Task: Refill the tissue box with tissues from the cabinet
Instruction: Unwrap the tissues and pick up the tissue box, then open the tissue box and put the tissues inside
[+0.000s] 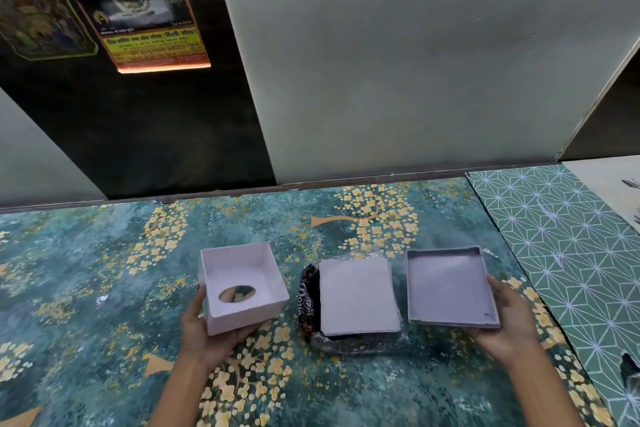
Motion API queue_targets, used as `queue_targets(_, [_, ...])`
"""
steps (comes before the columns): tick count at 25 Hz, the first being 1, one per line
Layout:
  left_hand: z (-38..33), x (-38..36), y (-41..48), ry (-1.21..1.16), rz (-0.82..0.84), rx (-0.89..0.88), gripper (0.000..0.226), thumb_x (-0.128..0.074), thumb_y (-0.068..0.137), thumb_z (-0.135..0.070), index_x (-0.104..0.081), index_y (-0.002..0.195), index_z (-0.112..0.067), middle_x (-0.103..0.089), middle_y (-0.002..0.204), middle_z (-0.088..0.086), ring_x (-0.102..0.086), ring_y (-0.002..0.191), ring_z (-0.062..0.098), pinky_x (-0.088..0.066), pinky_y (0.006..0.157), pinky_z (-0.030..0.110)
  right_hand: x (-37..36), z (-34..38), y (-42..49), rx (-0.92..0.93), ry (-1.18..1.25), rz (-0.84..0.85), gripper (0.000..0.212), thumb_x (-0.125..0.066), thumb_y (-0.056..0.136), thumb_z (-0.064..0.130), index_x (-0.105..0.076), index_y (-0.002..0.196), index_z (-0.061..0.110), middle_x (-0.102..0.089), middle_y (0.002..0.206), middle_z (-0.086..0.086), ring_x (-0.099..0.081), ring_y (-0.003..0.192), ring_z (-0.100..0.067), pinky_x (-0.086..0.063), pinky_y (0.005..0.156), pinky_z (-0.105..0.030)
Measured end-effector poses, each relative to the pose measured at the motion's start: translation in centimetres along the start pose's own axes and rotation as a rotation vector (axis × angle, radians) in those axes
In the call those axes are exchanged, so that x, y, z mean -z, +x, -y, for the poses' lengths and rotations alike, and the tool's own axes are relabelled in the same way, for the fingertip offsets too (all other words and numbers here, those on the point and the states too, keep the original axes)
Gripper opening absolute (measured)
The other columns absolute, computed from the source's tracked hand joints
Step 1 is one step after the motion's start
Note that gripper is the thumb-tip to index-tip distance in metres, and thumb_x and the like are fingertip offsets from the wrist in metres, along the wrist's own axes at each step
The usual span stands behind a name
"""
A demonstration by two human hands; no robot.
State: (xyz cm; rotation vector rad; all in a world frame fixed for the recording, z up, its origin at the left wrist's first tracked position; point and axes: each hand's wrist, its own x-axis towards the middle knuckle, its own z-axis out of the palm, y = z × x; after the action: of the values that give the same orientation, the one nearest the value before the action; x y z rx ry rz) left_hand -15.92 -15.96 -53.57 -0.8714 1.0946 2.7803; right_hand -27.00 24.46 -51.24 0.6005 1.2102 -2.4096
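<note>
The floral teal surface (pixel 104 253) runs back to the wall edge, with bare room left of the boxes. The left hand (pixel 204 333) grips the upturned tissue box top (pixel 242 291), empty, oval slot down. The right hand (pixel 512 319) grips the shallow, empty box base (pixel 450 288). Between them, a white tissue stack (pixel 358 296) lies on its dark wrapper (pixel 308 305).
</note>
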Motion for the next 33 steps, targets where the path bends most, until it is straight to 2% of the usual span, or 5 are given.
queue_targets(4, [0.7,0.3,0.1,0.275,-0.321,-0.056,0.042,-0.044,0.085,-0.051,-0.062,0.101,-0.017,-0.069,0.09,0.011,-0.061,0.082,0.031,-0.059,0.062,0.043,-0.3,-2.1,1.4,0.152,-0.414,-0.384,0.031,-0.049,0.089,0.018,-0.057,0.114,0.0,-0.071,0.093,-0.013,-0.062,0.086,-0.031,-0.054,0.063,-0.035])
queue_targets(10, [-0.5,-1.5,-2.1,0.962,-0.851,-0.538,0.025,-0.054,0.084,-0.005,-0.06,0.108,-0.005,-0.06,0.12,0.021,-0.056,0.105,0.035,-0.045,0.085,0.045,-2.0,-3.7,-0.5,0.738,-1.352,-0.412,0.044,-0.055,0.085,0.004,-0.047,0.127,0.001,-0.045,0.138,-0.023,-0.044,0.125,-0.039,-0.038,0.101,-0.048])
queue_targets(14, [1.9,-9.5,-3.5,1.072,-0.364,-0.796,0.03,-0.056,0.082,0.003,-0.057,0.104,-0.018,-0.06,0.106,0.008,-0.06,0.089,0.016,-0.049,0.073,0.029,-5.3,-6.3,-1.3,0.731,-1.333,-0.064,0.042,-0.053,0.082,0.013,-0.052,0.123,0.006,-0.051,0.133,-0.016,-0.047,0.124,-0.03,-0.033,0.101,-0.03])
queue_targets(18, [7.2,-12.6,-0.5,1.268,-0.073,-0.269,0.043,-0.065,0.074,-0.025,-0.052,0.115,-0.019,-0.058,0.111,0.0,-0.059,0.095,0.013,-0.047,0.076,0.03,-7.0,-9.0,-1.1,0.489,-1.487,0.243,0.07,-0.051,0.087,0.031,-0.011,0.144,0.021,-0.015,0.155,-0.004,-0.012,0.143,-0.018,-0.015,0.113,-0.028])
queue_targets(33, [7.4,-14.2,1.5,0.885,-0.075,0.084,0.051,-0.071,0.075,-0.023,-0.052,0.119,-0.007,-0.061,0.121,0.014,-0.06,0.105,0.031,-0.051,0.09,0.045,-6.5,-8.7,-1.8,0.469,-1.315,0.264,0.076,-0.059,0.079,0.036,-0.013,0.14,0.033,-0.015,0.147,0.014,-0.016,0.139,-0.011,-0.024,0.113,-0.036])
